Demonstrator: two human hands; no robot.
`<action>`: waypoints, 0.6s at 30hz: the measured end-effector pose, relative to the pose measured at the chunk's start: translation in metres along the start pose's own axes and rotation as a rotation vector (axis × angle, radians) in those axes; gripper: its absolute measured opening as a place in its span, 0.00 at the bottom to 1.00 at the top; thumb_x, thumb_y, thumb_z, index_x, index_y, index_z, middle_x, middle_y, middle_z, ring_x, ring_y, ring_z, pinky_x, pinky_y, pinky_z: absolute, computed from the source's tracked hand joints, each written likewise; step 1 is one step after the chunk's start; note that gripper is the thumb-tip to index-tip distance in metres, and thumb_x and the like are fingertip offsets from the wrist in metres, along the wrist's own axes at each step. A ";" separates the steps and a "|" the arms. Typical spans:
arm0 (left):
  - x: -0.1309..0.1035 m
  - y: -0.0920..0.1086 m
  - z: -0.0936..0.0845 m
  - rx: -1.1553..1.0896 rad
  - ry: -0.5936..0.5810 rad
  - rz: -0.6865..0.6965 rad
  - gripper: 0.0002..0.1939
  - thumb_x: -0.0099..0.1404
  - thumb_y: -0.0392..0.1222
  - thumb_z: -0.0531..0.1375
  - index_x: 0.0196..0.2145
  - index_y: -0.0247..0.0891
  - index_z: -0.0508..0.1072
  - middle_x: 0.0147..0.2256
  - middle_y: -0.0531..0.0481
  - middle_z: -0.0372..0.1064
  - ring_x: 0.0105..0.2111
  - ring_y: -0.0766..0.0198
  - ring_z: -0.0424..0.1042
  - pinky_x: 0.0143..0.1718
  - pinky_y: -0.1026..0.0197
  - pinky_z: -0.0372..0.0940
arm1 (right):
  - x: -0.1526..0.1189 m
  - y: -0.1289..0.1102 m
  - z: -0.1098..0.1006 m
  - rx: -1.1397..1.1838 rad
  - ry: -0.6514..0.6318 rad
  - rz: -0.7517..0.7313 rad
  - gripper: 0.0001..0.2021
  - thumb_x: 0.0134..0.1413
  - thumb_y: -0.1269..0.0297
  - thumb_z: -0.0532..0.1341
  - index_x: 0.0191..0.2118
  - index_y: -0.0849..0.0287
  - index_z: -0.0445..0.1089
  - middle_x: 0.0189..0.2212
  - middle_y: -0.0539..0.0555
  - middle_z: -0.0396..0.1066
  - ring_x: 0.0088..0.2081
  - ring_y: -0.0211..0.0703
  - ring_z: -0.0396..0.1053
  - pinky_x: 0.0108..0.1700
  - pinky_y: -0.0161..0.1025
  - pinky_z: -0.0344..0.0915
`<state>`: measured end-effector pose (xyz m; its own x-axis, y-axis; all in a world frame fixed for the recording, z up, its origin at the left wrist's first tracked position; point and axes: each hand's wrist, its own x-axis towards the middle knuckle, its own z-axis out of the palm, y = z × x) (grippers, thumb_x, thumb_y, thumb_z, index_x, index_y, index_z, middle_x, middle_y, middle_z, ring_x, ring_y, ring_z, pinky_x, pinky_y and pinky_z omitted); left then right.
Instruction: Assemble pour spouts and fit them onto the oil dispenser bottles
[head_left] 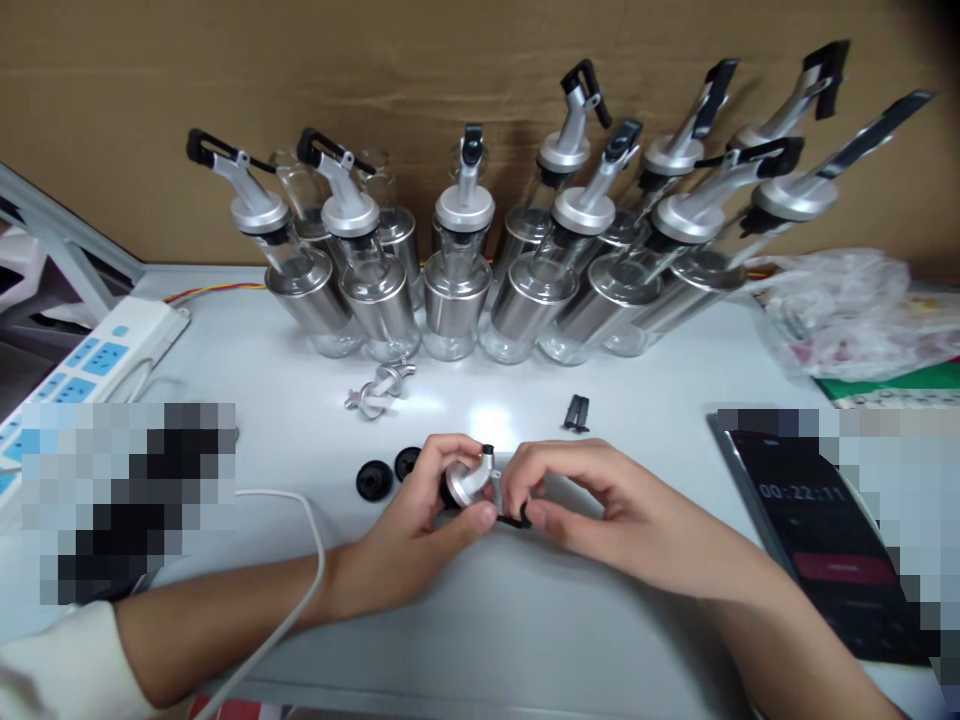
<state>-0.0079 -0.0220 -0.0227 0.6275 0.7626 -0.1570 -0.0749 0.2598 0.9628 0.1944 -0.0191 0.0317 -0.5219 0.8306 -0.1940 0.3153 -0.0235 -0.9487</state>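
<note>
My left hand (409, 540) is closed around a silver pourer spout (466, 483) with a small black tip, held low over the table. Between the thumb and fingers of my right hand (600, 500) is the end of a thin black lever (511, 520), which reaches towards the spout's underside. Whether the lever is joined to the spout I cannot tell, since fingers cover part of it. Left of my left hand lie two round black stoppers (373, 481). Loose silver spouts (381, 388) lie farther back, and small black levers (576, 413) rest beyond my right hand.
Several glass-and-steel bottles (454, 290) with pourers line the back by a cardboard wall (375, 60). At left are a power strip (97, 350) and a white cable (311, 540) crossing my left forearm. A phone (810, 520) and plastic bags (855, 310) lie right.
</note>
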 end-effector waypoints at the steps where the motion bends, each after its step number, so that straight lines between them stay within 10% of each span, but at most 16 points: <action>1: 0.000 0.000 0.000 -0.001 -0.004 -0.004 0.15 0.66 0.41 0.56 0.48 0.45 0.56 0.40 0.52 0.58 0.36 0.69 0.61 0.40 0.63 0.57 | 0.000 0.000 -0.001 0.010 0.006 0.010 0.06 0.55 0.73 0.55 0.32 0.58 0.69 0.30 0.49 0.71 0.34 0.37 0.67 0.38 0.33 0.61; 18: 0.006 0.004 0.005 0.043 0.102 -0.033 0.14 0.61 0.39 0.58 0.41 0.40 0.56 0.29 0.57 0.57 0.27 0.71 0.57 0.29 0.66 0.54 | 0.000 0.008 0.003 0.221 0.072 0.126 0.08 0.59 0.61 0.58 0.36 0.59 0.70 0.27 0.49 0.70 0.32 0.36 0.67 0.37 0.34 0.62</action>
<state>-0.0005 -0.0193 -0.0182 0.5466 0.8112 -0.2079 -0.0212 0.2615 0.9650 0.1944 -0.0205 0.0233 -0.4294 0.8508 -0.3030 0.1894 -0.2432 -0.9513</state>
